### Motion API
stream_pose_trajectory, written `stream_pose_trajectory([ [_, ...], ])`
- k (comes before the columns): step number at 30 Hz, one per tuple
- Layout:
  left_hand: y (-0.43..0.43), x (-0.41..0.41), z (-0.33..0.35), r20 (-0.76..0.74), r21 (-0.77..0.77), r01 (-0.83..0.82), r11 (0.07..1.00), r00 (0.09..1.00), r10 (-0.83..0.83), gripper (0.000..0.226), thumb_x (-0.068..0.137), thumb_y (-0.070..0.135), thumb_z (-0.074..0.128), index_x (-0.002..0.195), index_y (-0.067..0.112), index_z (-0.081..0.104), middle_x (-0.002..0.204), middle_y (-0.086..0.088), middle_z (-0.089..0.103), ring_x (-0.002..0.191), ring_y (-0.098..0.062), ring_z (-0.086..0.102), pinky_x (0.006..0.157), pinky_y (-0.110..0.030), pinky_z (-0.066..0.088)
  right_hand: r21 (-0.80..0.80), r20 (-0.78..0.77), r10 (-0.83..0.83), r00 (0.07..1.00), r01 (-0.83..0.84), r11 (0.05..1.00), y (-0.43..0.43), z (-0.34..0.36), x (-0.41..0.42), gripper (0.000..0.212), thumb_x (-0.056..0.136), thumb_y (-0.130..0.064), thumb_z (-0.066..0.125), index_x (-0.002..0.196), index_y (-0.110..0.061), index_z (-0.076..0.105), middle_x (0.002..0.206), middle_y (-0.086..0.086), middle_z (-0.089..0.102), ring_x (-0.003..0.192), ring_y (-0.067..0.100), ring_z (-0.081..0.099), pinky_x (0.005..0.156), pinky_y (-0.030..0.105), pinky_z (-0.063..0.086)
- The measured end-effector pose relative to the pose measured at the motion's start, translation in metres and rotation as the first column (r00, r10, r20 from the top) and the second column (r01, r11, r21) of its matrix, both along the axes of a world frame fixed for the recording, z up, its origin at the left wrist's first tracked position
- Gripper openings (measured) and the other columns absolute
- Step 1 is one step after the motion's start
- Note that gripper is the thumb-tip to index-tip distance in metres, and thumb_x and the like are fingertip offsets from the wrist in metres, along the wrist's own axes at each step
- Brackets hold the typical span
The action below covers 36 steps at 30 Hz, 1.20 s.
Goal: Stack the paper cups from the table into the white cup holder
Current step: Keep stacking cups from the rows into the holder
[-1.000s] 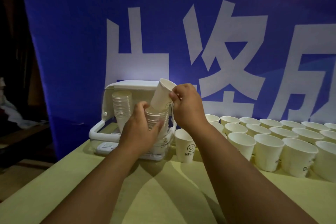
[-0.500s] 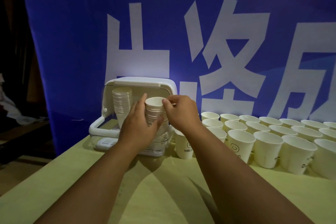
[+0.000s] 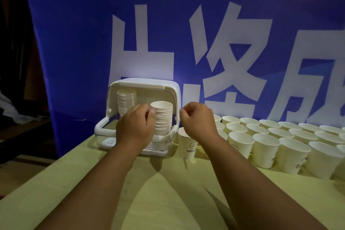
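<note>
Nested stack of white paper cups (image 3: pixel 162 117) stands upright in the right-hand bay of the white plastic cup holder (image 3: pixel 169 89), rims up, top cup seated level. A second, taller stack of nested white cups (image 3: pixel 126 101) fills the left bay, close under the holder's raised lid. Two columns side by side is probably why the lid is swung up and back: it leaves the front open for loading.

Your left hand (image 3: pixel 135 127) wraps the near side of the right stack, thumb pressed to the upper rims. Judged as a steadying hold, so the column does not lean or tip while cups drop in.

Your right hand (image 3: pixel 197 120) hangs just to the right of the holder's edge, fingers curled loosely, holding nothing, clear of the stack.

Single white paper cup printed with a smiley and "HELLO" (image 3: pixel 186 143) stands just beside the holder, under your right wrist. Nearest candidate for the next pick, in my judgement.

Rows of loose white paper cups (image 3: pixel 280 136) run off to the right across the pale yellow-green table (image 3: pixel 168 201), upright, mouths open, packed close. Much of the task remains.

Behind: blue banner with large white characters (image 3: pixel 224 43).
</note>
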<state>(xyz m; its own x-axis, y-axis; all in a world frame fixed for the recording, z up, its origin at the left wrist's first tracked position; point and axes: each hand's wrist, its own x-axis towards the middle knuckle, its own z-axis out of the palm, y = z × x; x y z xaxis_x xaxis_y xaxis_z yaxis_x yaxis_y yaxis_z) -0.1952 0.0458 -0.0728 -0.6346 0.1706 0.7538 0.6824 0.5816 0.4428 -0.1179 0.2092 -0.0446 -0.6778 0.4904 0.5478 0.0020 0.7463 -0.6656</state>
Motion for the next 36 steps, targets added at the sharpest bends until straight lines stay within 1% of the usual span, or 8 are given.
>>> stream_pose_trajectory([
  [3,0.006,0.026,0.010,0.056,-0.064,0.055,0.996,0.997,-0.051,0.037,0.102,0.036,0.049,0.069,0.020,0.055,0.066,0.003,0.059,0.065,-0.022,0.058,0.057,-0.033,0.049,0.019,0.007,-0.042,0.999,0.042,0.999,0.005,0.000,0.027,0.009,0.095,-0.027,0.063,0.094,-0.022,0.070,0.077,-0.011,0.064,0.069,0.008,0.061,0.066,0.025,0.055],
  [8,0.027,0.080,0.014,0.192,-0.092,0.148,0.985,0.973,-0.128,0.040,0.098,0.038,0.057,0.063,0.018,0.054,0.061,0.004,0.057,0.063,-0.021,0.054,0.056,-0.028,0.039,0.055,0.047,-0.115,0.992,0.112,0.992,0.028,-0.008,0.092,0.009,0.094,-0.028,0.065,0.095,-0.022,0.071,0.080,-0.010,0.068,0.070,0.007,0.062,0.067,0.023,0.055],
  [13,0.062,0.132,0.012,0.261,-0.104,0.250,0.963,0.941,-0.216,0.034,0.097,0.039,0.059,0.069,0.022,0.057,0.067,0.004,0.061,0.067,-0.018,0.057,0.060,-0.031,0.048,0.054,0.059,-0.211,0.976,0.208,0.977,0.064,-0.017,0.167,0.008,0.094,-0.025,0.064,0.091,-0.023,0.071,0.075,-0.012,0.066,0.067,0.006,0.061,0.059,0.021,0.049],
  [20,0.136,0.204,0.011,0.297,-0.165,0.388,0.907,0.896,-0.329,0.033,0.095,0.038,0.059,0.068,0.020,0.058,0.063,0.003,0.059,0.061,-0.017,0.053,0.056,-0.032,0.042,0.018,0.069,-0.371,0.926,0.371,0.929,0.128,-0.033,0.263,0.010,0.093,-0.024,0.065,0.085,-0.024,0.070,0.072,-0.011,0.066,0.067,0.006,0.062,0.061,0.027,0.054],
  [30,0.252,0.293,-0.002,0.293,-0.281,0.569,0.773,0.817,-0.496,0.027,0.094,0.039,0.056,0.075,0.022,0.062,0.069,0.004,0.063,0.068,-0.018,0.061,0.064,-0.038,0.055,-0.041,0.049,-0.569,0.821,0.571,0.820,0.218,-0.058,0.374,0.011,0.093,-0.025,0.067,0.084,-0.031,0.066,0.076,-0.015,0.066,0.070,0.006,0.065,0.066,0.030,0.060],
  [32,0.275,0.306,-0.006,0.318,-0.297,0.598,0.745,0.797,-0.513,0.020,0.094,0.040,0.056,0.081,0.026,0.062,0.074,0.007,0.064,0.071,-0.017,0.062,0.069,-0.043,0.060,-0.063,0.053,-0.622,0.781,0.625,0.778,0.234,-0.064,0.391,0.005,0.094,-0.025,0.066,0.091,-0.029,0.067,0.077,-0.015,0.066,0.071,0.007,0.065,0.069,0.035,0.062],
  [34,0.295,0.317,-0.013,0.346,-0.307,0.621,0.721,0.779,-0.523,0.013,0.095,0.038,0.056,0.105,0.032,0.061,0.085,0.009,0.065,0.079,-0.016,0.063,0.073,-0.042,0.060,-0.097,0.055,-0.667,0.743,0.669,0.737,0.247,-0.071,0.405,0.022,0.094,-0.024,0.066,0.116,-0.029,0.062,0.080,-0.014,0.064,0.073,0.008,0.064,0.069,0.036,0.061],
  [36,0.314,0.325,-0.023,0.385,-0.313,0.656,0.687,0.749,-0.539,0.046,0.095,0.034,0.055,0.139,0.040,0.043,0.101,0.006,0.067,0.089,-0.019,0.065,0.077,-0.041,0.059,-0.087,0.055,-0.690,0.722,0.692,0.717,0.258,-0.079,0.415,0.050,0.094,-0.024,0.065,0.138,-0.036,0.043,0.086,-0.009,0.065,0.075,0.011,0.064,0.066,0.034,0.059],
])
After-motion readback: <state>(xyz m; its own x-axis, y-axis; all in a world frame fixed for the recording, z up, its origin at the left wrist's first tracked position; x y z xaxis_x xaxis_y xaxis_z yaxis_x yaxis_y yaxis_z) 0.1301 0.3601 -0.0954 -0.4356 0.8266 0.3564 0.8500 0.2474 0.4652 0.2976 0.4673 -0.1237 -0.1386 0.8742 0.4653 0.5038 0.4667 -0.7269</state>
